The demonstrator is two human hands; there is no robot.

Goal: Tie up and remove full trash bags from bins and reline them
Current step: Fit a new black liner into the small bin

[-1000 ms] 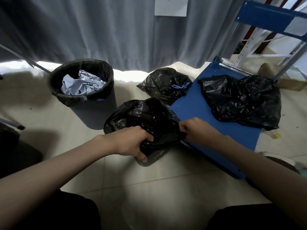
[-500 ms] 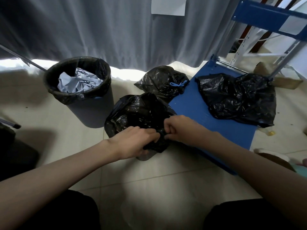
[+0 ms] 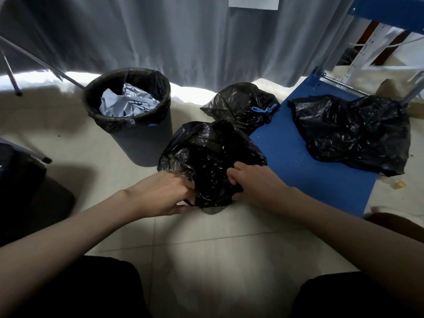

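Note:
A full black trash bag (image 3: 206,154) lies on the tiled floor right in front of me. My left hand (image 3: 165,193) grips its near left edge, and my right hand (image 3: 252,182) grips its near right edge; the bag's neck is bunched between them. Behind it lies a second black bag (image 3: 238,104), tied with a blue drawstring. A grey bin (image 3: 146,143) with a black liner stands at the back left, with crumpled grey-blue paper (image 3: 126,102) inside.
A blue platform cart (image 3: 305,166) sits at the right with another black bag (image 3: 353,131) spread on it. A grey curtain (image 3: 160,35) hangs behind. Metal tripod legs (image 3: 43,65) cross at the left. Blue and white shelving (image 3: 385,10) stands at the far right.
The hands first came together at the bag's neck, then moved apart again; each now grips one side of the near end. The view has shifted a little.

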